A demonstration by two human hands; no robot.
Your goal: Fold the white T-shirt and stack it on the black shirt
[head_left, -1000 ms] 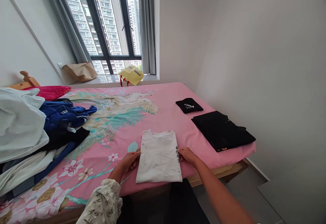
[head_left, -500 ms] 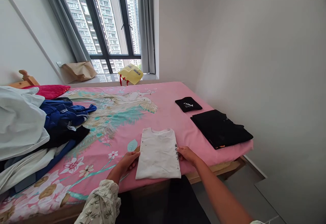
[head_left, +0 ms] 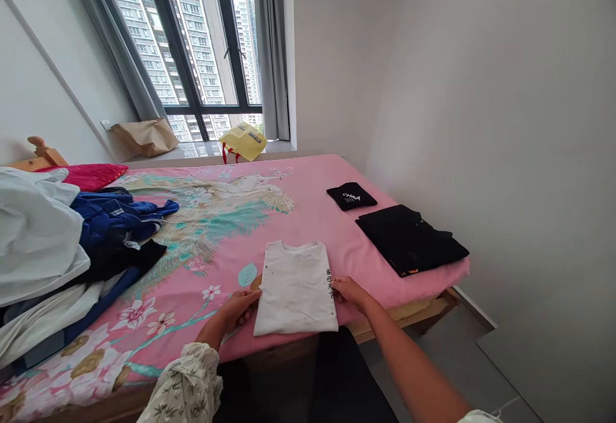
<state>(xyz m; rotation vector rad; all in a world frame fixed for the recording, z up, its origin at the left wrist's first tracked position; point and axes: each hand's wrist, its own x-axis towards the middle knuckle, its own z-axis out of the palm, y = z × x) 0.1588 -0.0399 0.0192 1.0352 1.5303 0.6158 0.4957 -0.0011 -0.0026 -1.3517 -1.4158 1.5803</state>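
A white T-shirt (head_left: 294, 291), folded into a rectangle with its neckline facing away from me, lies flat at the near edge of the bed. Dark lettering runs down its right side. My left hand (head_left: 240, 306) pinches the shirt's left edge, thumb on top. On the opposite edge, beside the lettering, my right hand (head_left: 349, 291) has its fingers closed on the fabric. The fingertips under the cloth are hidden on both sides.
The bed has a pink flowered sheet (head_left: 308, 198). Folded black garments (head_left: 411, 240) and a smaller black folded piece (head_left: 351, 196) lie at the right. Heaped clothes (head_left: 115, 217) fill the left. A yellow bag (head_left: 244, 141) and a brown paper bag (head_left: 147, 136) rest on the windowsill.
The view has shifted slightly, so everything sits a little further left in the picture. Both hands keep hold of the shirt's edges, and the shirt's shape looks the same.
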